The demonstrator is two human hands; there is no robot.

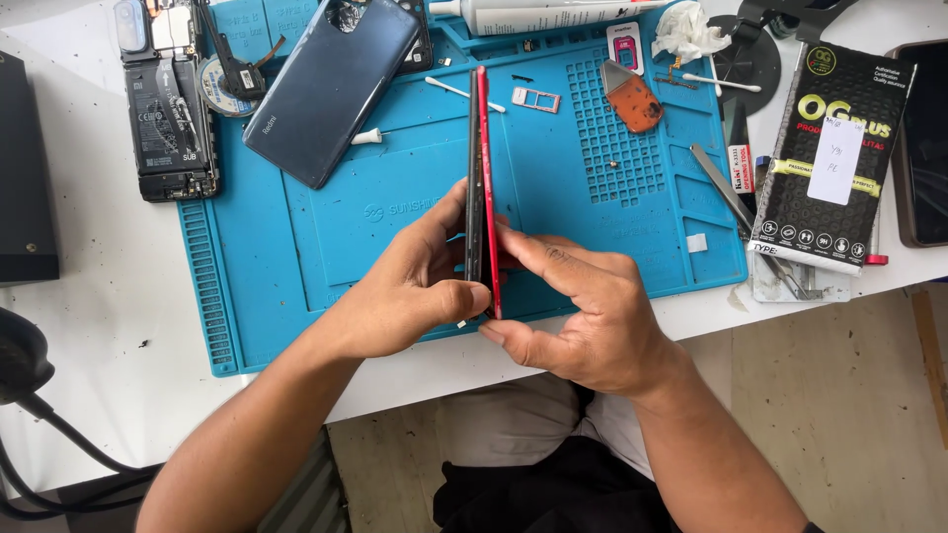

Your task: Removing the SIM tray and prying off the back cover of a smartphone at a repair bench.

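A slim red phone [485,188], held on edge above the middle of the blue repair mat [296,257], with a dark panel lying against its left side; whether the two parts touch along their full length cannot be told. The left hand [410,291] closes on the lower end from nine o'clock, thumb and fingers pinching the dark side, while the right hand [583,306] closes on it from three o'clock, fingertips pressed to the red edge. For this step, pressure is best kept even and low on the frame, both thumbs near the seam, so that the thin panel stays straight rather than bowing. At eleven o'clock of the phone a dark blue back cover [331,84] lies on the mat, and farther toward ten o'clock an opened handset [168,99] shows its battery and board. At one o'clock rest a small tray [535,99], an orange pick [632,99] and a cotton swab [464,92]; at three o'clock, off the mat, a black and yellow box [829,158] lies beside metal tweezers [726,192]
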